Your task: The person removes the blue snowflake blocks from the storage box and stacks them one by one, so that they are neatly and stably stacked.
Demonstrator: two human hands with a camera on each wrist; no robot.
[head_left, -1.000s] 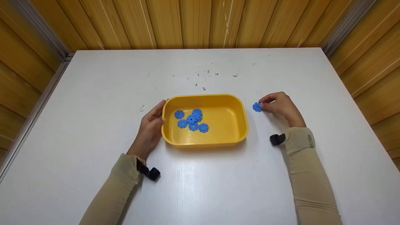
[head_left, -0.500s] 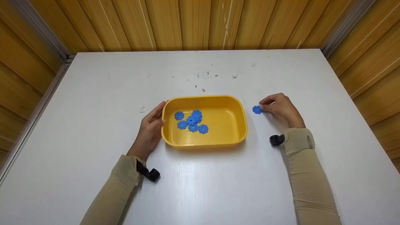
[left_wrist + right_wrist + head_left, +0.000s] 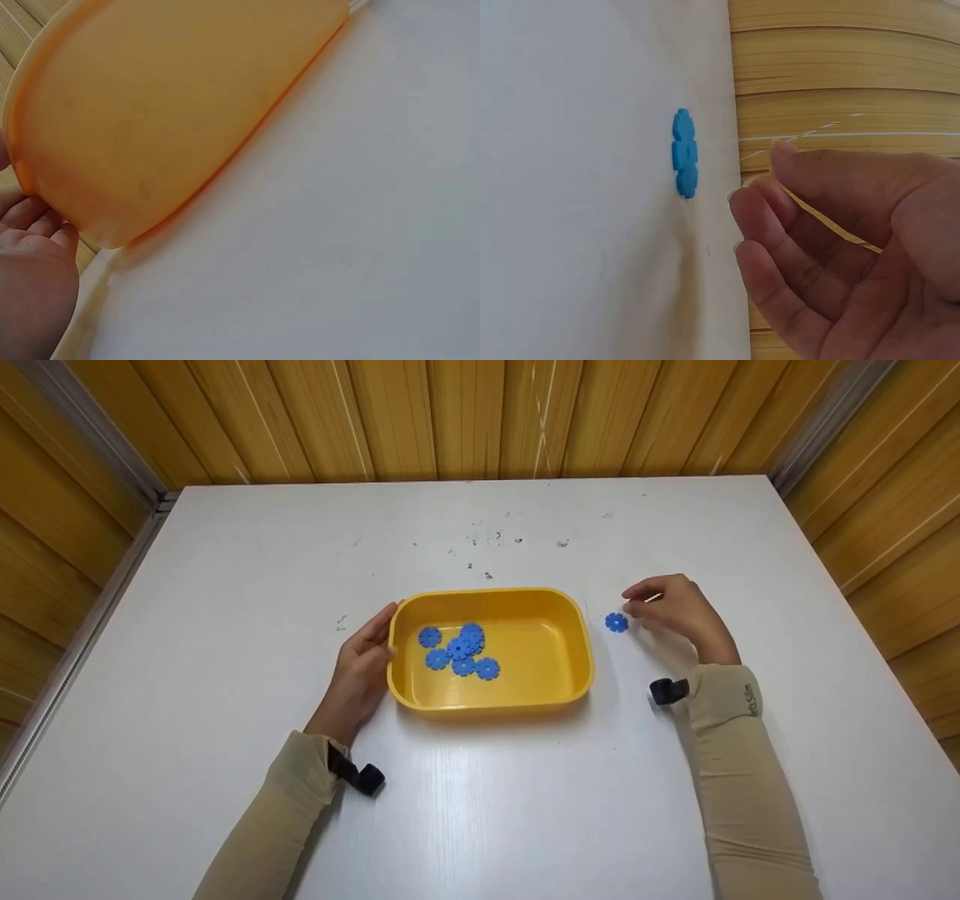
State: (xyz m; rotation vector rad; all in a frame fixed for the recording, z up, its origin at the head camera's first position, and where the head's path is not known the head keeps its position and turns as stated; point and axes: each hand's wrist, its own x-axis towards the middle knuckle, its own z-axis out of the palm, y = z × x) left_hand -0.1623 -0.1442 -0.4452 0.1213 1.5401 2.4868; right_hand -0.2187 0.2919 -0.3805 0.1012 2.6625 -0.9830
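Note:
At the middle of the table stands a yellow plastic bin (image 3: 491, 707), with several blue notched discs (image 3: 487, 668) lying in its left half, some overlapping. My left hand (image 3: 358, 671) grips the bin's left end, the thumb at the rim and the fingers along the outer wall. In the left wrist view the bin's outer side (image 3: 172, 112) looks tilted, and part of the left hand (image 3: 37, 262) shows beside it. To the right of the bin, a single blue notched disc (image 3: 616, 622) lies flat on the table. My right hand (image 3: 679, 607) hovers just beside it, fingers loosely bent and holding nothing.
The white table (image 3: 480, 817) carries small dark marks (image 3: 496, 540) behind the bin. Wood-patterned panels (image 3: 465, 420) stand along its back and sides. A black wrist camera (image 3: 367, 778) sticks out from each sleeve.
My right hand has let go of the single blue disc and lifted slightly away from it. That disc stays on the table. The left hand and the bin hold their place.

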